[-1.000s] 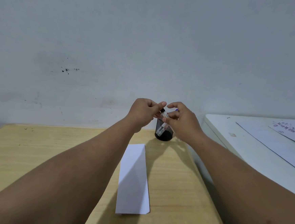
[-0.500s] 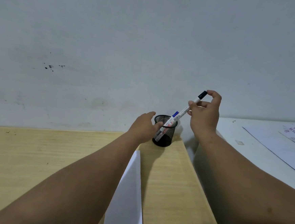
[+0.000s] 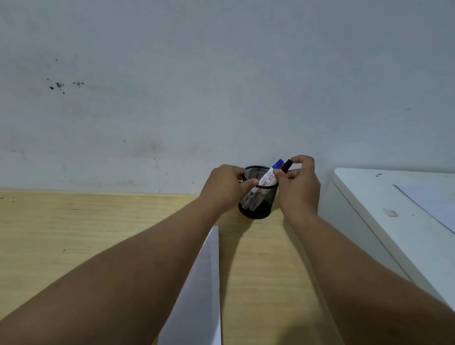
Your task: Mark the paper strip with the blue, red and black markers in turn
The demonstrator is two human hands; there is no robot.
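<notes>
Left hand (image 3: 226, 186) grips cup (image 3: 256, 202); right hand (image 3: 298, 186) pinches black marker (image 3: 287, 164), blue marker (image 3: 277, 164) just left.

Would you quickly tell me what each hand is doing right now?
Left hand: closed around the mesh pen cup.
Right hand: fingers pinching the black-capped marker at the cup.

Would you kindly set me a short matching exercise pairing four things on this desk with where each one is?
Things:
1. left hand
2. right hand
3. blue-capped marker
4. paper strip

Places:
A. flat on the wooden desk
B. leaning in the mesh cup
C. pinching the black-capped marker
D. gripping the cup's side

Pairs: 1-D, 2-C, 3-B, 4-A
</notes>
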